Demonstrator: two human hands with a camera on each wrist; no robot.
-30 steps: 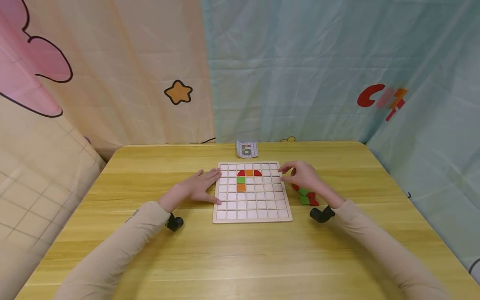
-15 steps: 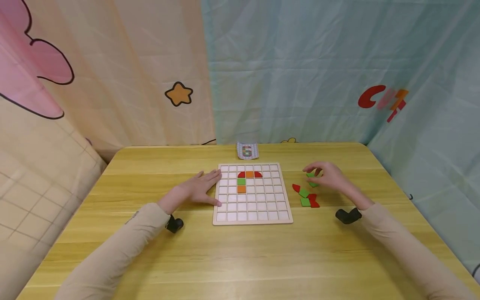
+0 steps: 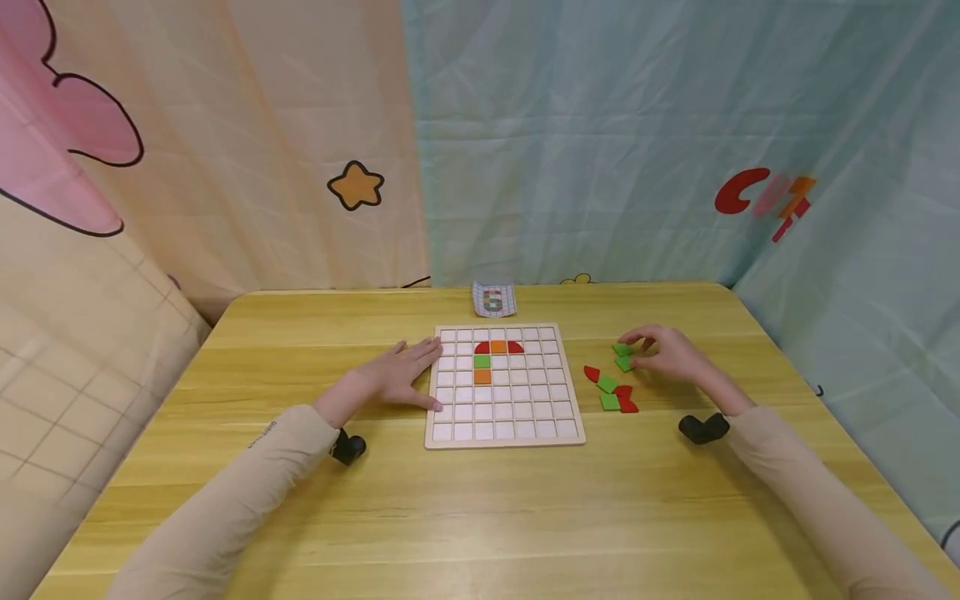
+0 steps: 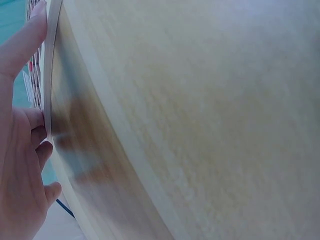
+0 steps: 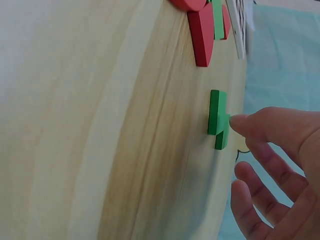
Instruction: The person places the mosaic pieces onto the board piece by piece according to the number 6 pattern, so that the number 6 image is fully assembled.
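My left hand (image 3: 393,375) lies spread at the left side of a white grid board (image 3: 504,440), with fingertips and thumb on its edge. In the left wrist view the fingers (image 4: 22,47) touch the board's pale rim (image 4: 48,75). My right hand (image 3: 667,354) is bent over two green square tiles (image 3: 623,364) on the table, right of the board. The right wrist view shows one fingertip close to a green tile (image 5: 217,112), with the other fingers loosely curled. Whether it touches the tile is unclear. Red (image 3: 514,347), orange (image 3: 482,377) and green (image 3: 482,362) tiles sit in the board's cells.
Nearer me than the two green tiles lies a loose group of red (image 3: 627,405) and green (image 3: 611,402) tiles. Behind the board is a small printed card (image 3: 494,300) with a coloured pattern. Curtains hang behind the wooden table (image 3: 480,517).
My right hand has moved right from the board's right edge to the two green tiles, which now show more fully. My left hand stays in place; the tiles on the board look unchanged.
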